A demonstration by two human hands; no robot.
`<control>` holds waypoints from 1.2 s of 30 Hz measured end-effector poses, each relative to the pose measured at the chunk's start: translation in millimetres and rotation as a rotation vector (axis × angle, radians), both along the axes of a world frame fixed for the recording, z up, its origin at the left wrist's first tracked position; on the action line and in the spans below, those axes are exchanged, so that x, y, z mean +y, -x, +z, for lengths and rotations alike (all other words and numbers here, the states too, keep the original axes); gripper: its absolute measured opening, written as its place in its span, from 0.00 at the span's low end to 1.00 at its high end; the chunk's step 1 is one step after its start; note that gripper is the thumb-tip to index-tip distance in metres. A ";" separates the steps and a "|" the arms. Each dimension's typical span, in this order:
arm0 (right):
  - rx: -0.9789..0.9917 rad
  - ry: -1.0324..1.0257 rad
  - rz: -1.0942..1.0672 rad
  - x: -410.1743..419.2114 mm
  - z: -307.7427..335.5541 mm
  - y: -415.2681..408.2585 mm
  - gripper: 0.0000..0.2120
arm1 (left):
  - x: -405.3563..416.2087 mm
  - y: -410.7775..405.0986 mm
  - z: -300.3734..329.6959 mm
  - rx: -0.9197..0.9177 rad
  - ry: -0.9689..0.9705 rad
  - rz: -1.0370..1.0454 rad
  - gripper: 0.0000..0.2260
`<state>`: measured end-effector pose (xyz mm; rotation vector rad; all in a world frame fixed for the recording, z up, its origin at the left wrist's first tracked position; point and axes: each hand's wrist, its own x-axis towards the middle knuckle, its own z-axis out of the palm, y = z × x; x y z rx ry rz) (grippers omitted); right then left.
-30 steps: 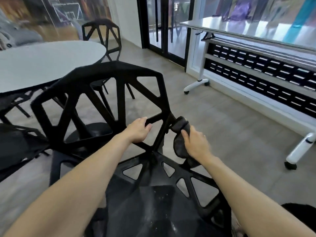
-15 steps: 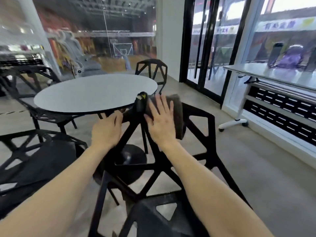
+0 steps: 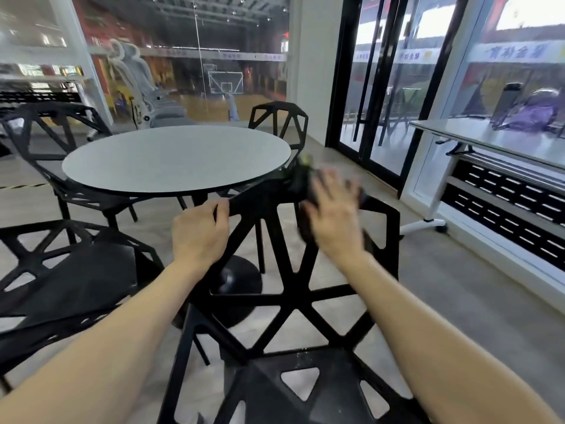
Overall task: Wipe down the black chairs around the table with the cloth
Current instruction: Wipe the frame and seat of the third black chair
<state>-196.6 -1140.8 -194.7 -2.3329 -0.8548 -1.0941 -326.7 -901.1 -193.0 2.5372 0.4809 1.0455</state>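
Cloth lying on near chair backrest top, beside round table edge. Right hand pressing it flat, fingers spread. Left hand gripping backrest rim. Judging 3 other chairs remaining, wiped status unclear.

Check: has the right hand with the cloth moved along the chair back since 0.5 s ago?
Yes. The right hand and cloth have slid right along the chair's top rail, away from the left hand.
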 end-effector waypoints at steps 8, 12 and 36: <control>-0.092 0.230 0.279 20.1 2.0 7.8 0.33 | 7.1 0.0 1.4 -0.004 0.020 -0.045 0.20; -0.014 0.030 0.112 -32.3 0.0 -7.1 0.31 | 6.6 -4.5 -0.4 0.009 -0.001 -0.001 0.18; 0.145 -0.007 0.274 37.4 -86.1 73.0 0.32 | 5.9 3.3 8.4 0.052 -0.038 -0.099 0.17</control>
